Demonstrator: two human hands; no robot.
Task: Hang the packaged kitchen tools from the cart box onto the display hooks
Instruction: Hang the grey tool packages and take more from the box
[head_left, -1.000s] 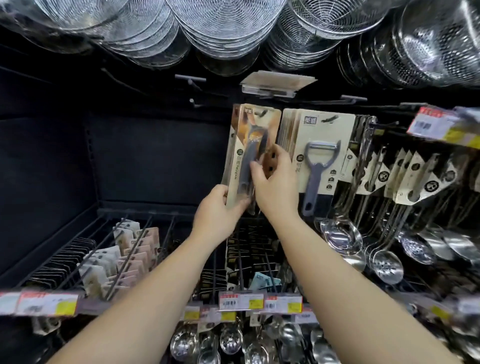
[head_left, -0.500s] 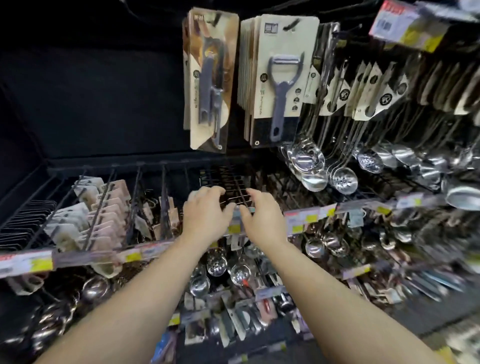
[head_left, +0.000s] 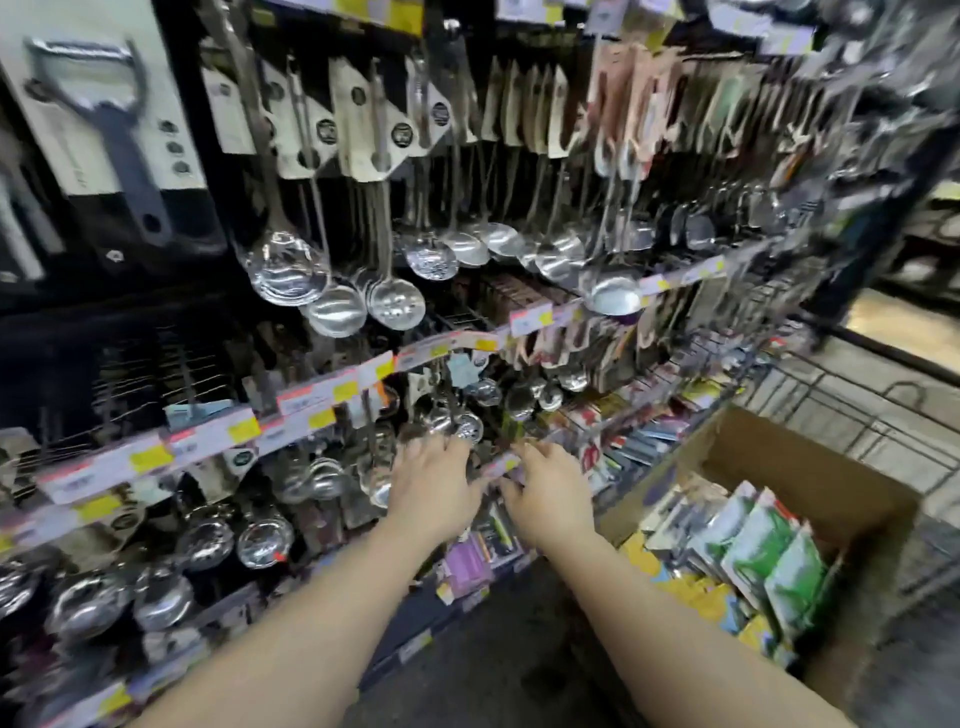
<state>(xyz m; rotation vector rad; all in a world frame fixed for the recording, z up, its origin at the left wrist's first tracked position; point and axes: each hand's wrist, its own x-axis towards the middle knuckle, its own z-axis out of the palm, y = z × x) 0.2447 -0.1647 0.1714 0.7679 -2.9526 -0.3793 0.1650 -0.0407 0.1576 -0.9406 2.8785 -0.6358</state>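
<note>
My left hand (head_left: 434, 480) and my right hand (head_left: 545, 493) hover side by side in front of a lower shelf rail, fingers loosely spread, holding nothing. A brown cardboard box (head_left: 769, 457) sits in the wire cart at the lower right, filled with several packaged kitchen tools (head_left: 748, 545) in green, white and yellow cards. A carded grey peeler (head_left: 104, 104) hangs on a hook at the upper left. The view is blurred by motion.
Steel ladles and skimmers (head_left: 332, 291) hang in rows from hooks across the display. Price-tag rails (head_left: 322, 400) with yellow labels run diagonally. The wire cart (head_left: 852, 410) stands at the right, with tiled floor (head_left: 909, 332) beyond it.
Both hands have let go of the hung package and dropped from the upper hooks to the lower rail. The view has swung down and right, bringing the cart box into sight.
</note>
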